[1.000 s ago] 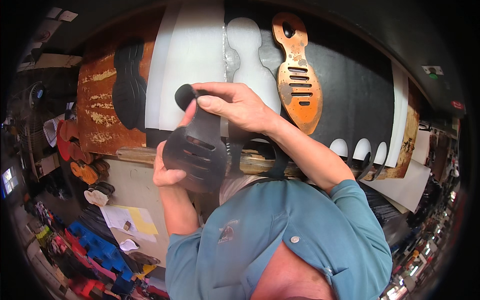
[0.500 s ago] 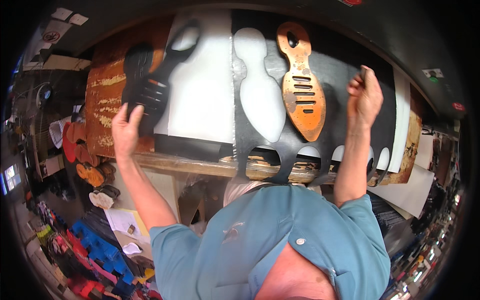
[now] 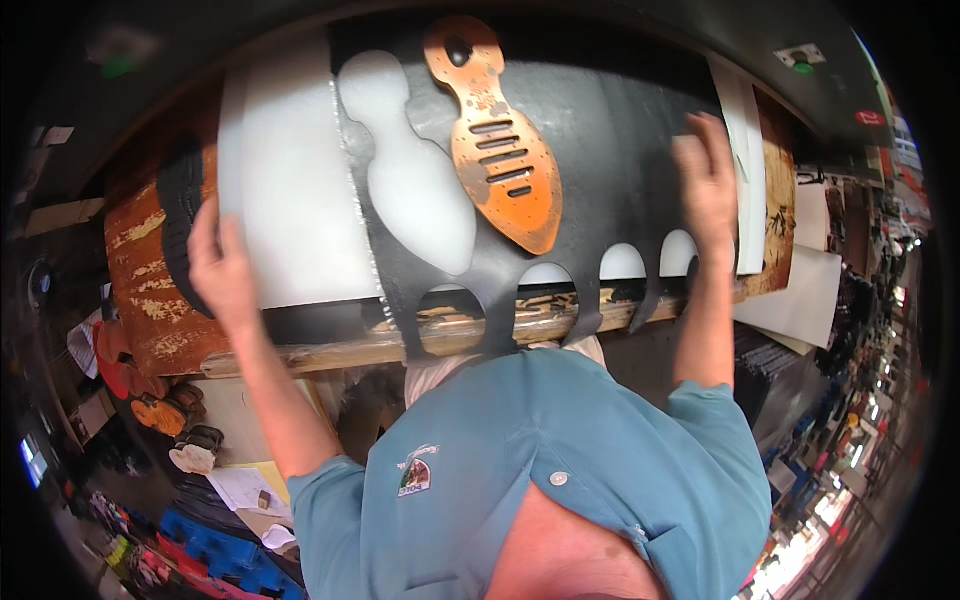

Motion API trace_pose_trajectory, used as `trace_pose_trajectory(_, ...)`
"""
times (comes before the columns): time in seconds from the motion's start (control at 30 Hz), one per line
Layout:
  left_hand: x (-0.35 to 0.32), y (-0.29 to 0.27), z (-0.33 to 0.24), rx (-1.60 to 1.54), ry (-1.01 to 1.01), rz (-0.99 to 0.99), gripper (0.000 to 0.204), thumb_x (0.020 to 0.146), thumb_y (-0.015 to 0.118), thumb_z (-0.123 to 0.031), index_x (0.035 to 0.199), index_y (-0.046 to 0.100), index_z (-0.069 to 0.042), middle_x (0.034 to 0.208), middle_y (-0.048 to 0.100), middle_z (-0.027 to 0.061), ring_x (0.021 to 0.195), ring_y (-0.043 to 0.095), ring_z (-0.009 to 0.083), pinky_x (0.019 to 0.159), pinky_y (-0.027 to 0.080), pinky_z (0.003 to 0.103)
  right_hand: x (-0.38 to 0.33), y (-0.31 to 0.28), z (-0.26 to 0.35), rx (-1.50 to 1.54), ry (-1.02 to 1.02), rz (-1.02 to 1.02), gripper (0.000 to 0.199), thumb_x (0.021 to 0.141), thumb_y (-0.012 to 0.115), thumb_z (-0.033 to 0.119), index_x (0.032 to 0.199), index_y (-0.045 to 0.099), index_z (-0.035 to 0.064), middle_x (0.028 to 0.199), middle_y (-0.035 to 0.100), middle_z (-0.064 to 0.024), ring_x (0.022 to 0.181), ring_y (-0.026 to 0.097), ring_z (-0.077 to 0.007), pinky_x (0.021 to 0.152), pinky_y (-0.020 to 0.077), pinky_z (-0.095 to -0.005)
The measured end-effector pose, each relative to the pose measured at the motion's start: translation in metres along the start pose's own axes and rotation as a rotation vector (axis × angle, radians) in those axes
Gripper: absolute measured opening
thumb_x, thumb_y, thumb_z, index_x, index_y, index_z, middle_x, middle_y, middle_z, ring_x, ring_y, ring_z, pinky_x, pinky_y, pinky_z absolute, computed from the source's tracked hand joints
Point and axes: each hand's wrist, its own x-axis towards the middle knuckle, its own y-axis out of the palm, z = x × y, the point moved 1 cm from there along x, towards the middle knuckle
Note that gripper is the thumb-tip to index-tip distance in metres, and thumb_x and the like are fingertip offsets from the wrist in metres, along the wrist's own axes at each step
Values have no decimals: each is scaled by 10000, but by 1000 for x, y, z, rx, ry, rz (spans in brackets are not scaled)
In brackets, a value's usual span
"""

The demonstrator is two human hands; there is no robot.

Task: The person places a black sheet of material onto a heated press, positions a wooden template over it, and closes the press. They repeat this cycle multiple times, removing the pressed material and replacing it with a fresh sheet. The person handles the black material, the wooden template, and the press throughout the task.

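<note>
The fingers of the right hand (image 3: 708, 190) are blurred but held open, with thumb and fingers apart and nothing seen between them, over the right part of the black sheet (image 3: 630, 160). The fingers of the left hand (image 3: 222, 265) are also blurred and look loosely parted; no held thing can be made out, and whether the dark cut pieces (image 3: 181, 215) just beside them, on the left, are touched cannot be told. The orange plate (image 3: 495, 135) is found between the two hands, flat on the black sheet: to the left of the right fingers, and to the right and somewhat far of the left ones. The right hand is the nearer of the two, though well apart from it. The plate's long axis is slanted, its holed round end set far and left, its pointed end near and right. Just left of it a like-shaped cut-out (image 3: 415, 190) is shown, slanted much the same way. Farther left, a white sheet (image 3: 285, 180) is laid beside the brown board (image 3: 135, 270).
</note>
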Motion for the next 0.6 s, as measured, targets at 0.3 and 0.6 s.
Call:
trace_pose_trajectory(0.3, -74, 125, -79, 248, 613, 261, 515, 965, 760, -138, 1429, 600, 17, 1566, 557, 216, 1490, 441, 516, 1226, 357, 633, -58, 141, 103, -68, -411, 215, 880, 628, 889, 283, 1434, 649, 22, 1562, 445, -347, 1291, 532, -481, 1133, 465, -520)
trace_pose_trajectory(0.6, -76, 129, -77, 311, 589, 269, 483, 976, 745, -143, 1407, 619, 35, 1567, 557, 219, 1499, 435, 510, 1239, 339, 628, -62, 142, 88, -87, -464, 110, 748, 617, 846, 222, 1328, 729, 20, 1544, 458, -354, 1266, 541, -483, 1087, 497, -508)
